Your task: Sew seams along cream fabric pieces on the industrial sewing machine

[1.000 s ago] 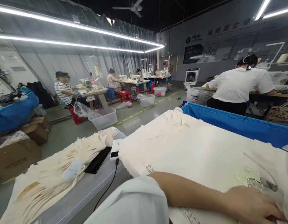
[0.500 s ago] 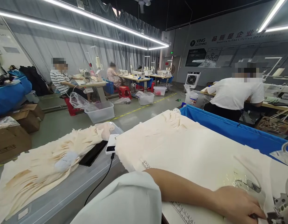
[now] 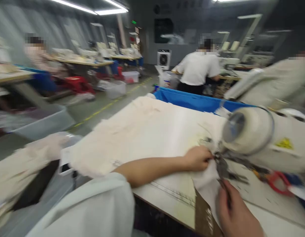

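Note:
My left hand (image 3: 199, 158) is closed, fingers curled at the presser foot of a sewing machine (image 3: 251, 131), and it pinches the upper edge of a piece of white fabric (image 3: 208, 184). That fabric hangs down over the table's front edge, between my two hands. Lower right, my right hand (image 3: 237, 210) is closed around a dark, slim tool (image 3: 226, 194) beside the fabric; blur hides its exact kind. Cream fabric pieces (image 3: 108, 138) lie heaped along the table's left side.
Red-handled scissors (image 3: 279, 182) rest beneath the machine arm. A blue fabric bin (image 3: 191, 100) stands behind the table. On a plastic box at left lie more cream fabric, a black phone (image 3: 37, 184) and a white power bank (image 3: 65, 161). People sit at machines beyond.
The view has swung right and lower, blurring the picture. My right hand and the machine head have come into view. My left hand stays by the presser foot.

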`<state>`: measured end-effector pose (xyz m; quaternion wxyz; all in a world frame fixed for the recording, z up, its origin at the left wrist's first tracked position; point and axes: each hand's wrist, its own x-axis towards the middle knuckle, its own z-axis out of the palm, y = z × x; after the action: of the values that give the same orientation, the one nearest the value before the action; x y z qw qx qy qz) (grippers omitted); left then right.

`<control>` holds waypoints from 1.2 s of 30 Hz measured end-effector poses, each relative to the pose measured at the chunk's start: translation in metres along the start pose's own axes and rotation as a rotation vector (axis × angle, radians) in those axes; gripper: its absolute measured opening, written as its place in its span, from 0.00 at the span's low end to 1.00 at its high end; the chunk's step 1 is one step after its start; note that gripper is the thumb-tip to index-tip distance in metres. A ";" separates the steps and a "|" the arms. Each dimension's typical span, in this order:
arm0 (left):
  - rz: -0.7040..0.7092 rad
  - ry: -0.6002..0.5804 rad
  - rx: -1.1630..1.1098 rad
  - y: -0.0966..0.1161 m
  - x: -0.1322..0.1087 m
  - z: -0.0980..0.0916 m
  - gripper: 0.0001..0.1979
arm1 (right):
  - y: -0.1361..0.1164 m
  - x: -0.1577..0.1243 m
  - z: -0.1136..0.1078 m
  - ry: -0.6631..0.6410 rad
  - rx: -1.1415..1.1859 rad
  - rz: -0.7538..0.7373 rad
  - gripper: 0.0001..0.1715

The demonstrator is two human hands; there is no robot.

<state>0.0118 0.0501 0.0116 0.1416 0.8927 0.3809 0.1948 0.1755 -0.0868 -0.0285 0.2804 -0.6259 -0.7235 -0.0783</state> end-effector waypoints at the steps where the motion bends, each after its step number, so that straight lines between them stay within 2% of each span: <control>1: 0.014 0.011 -0.039 -0.002 0.000 0.003 0.07 | -0.004 0.001 -0.003 0.046 -0.055 0.017 0.22; 4: 0.046 0.044 -0.154 -0.013 0.002 0.010 0.07 | -0.015 0.007 -0.007 0.131 -0.075 0.000 0.25; 7: 0.058 0.048 -0.229 -0.019 0.002 0.012 0.07 | -0.021 0.011 -0.009 0.099 -0.039 0.042 0.23; 13: 0.015 0.087 -0.346 -0.016 -0.001 0.009 0.09 | -0.021 0.007 -0.012 0.096 0.037 0.085 0.22; 17: -0.015 0.080 -0.353 -0.015 -0.001 0.010 0.08 | -0.020 0.007 -0.011 0.093 0.055 0.102 0.20; 23: 0.011 0.095 -0.347 -0.015 -0.001 0.010 0.06 | -0.021 0.008 -0.011 0.106 0.042 0.095 0.21; 36: 0.036 0.100 -0.261 -0.013 -0.002 0.010 0.07 | -0.023 0.007 -0.012 0.028 0.028 0.127 0.22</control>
<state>0.0074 0.0566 -0.0032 0.2336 0.8627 0.3427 0.2896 0.1568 -0.0908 -0.0097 0.3037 -0.6652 -0.6795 -0.0588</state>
